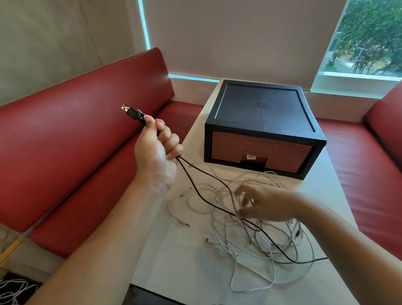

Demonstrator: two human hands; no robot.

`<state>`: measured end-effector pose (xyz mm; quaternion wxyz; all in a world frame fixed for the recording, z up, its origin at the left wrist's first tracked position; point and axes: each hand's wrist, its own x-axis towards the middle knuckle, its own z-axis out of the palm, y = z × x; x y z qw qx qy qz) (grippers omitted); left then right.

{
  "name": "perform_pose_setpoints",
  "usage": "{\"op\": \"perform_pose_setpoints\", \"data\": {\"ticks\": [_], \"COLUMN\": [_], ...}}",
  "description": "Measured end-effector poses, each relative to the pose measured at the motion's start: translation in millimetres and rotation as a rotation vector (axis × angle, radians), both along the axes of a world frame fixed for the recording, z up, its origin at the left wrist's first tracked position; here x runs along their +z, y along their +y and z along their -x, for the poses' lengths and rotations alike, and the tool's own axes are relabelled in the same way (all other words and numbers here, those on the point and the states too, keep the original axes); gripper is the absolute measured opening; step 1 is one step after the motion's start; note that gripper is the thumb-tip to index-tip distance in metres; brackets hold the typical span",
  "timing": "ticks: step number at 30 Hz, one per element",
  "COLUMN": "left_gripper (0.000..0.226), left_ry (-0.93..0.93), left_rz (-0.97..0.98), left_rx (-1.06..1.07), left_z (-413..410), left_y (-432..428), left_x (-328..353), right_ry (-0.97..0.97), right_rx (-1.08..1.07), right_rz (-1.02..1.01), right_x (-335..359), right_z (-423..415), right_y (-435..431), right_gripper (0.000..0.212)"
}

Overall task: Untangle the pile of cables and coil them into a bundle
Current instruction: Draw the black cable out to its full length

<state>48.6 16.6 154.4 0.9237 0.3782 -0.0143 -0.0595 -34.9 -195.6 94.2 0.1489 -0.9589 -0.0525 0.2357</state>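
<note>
Early going: the left hand (158, 151) grips the black cable (136, 115), lifting it off the table (176, 262). The right hand (263, 203) blurs over the white cable pile (251, 248), so I can't tell its grip. Still tangled, nothing coiled.

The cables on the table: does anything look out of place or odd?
Yes. The white cables lie tangled on the table, with a black cable threaded through. More loose cables lie on the floor, lower left.
</note>
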Motion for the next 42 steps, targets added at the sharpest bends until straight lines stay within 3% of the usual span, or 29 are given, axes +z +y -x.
{"op": "perform_pose_setpoints", "data": {"ticks": [2,4,5,7,11,15,18,26,36,42], "left_gripper": [0.044,0.045,0.045,0.045,0.045,0.045,0.045,0.045,0.045,0.045], "left_ry": [-0.01,-0.013,-0.015,-0.023,-0.02,-0.006,0.012,0.04,0.08,0.145], "left_rz": [0.009,0.015,0.019,0.019,-0.001,0.012,0.037,0.009,-0.097,-0.075], "left_rx": [-0.017,-0.027,-0.031,-0.031,-0.016,0.021,0.056,0.12,0.246,0.315], "left_z": [3.8,6.8,7.5,7.5,6.8,1.3,-5.2,-8.7,-31.0,-48.1], "left_y": [-3.2,-5.6,-5.6,-2.9,3.7,12.6,23.9,27.7,35.9,42.0], "left_x": [3.1,4.0,4.0,3.4,-0.9,1.2,4.1,-2.8,-21.5,-24.5], "right_ry": [-0.079,-0.183,-0.269,-0.409,-0.496,-0.668,-0.746,-0.689,-0.882,-0.95], "right_rx": [-0.006,-0.031,-0.028,-0.013,-0.008,0.073,0.066,-0.101,0.196,0.282], "right_rz": [-0.35,-0.634,-0.677,-0.664,-0.546,-0.251,-0.156,-0.109,-0.033,-0.153], "right_x": [15.5,21.1,20.4,16.1,7.5,-4.2,-12.9,-24.0,-42.6,-30.5], "right_z": [-1.1,-3.4,-4.8,-5.6,-1.6,2.1,4.8,6.2,32.7,38.4], "right_y": [24.2,51.2,62.9,80.0,86.4,72.7,55.0,19.4,-10.1,-10.0], "right_gripper": [0.055,0.045,0.035,0.024,0.028,0.033,0.037,0.044,0.039,0.038]}}
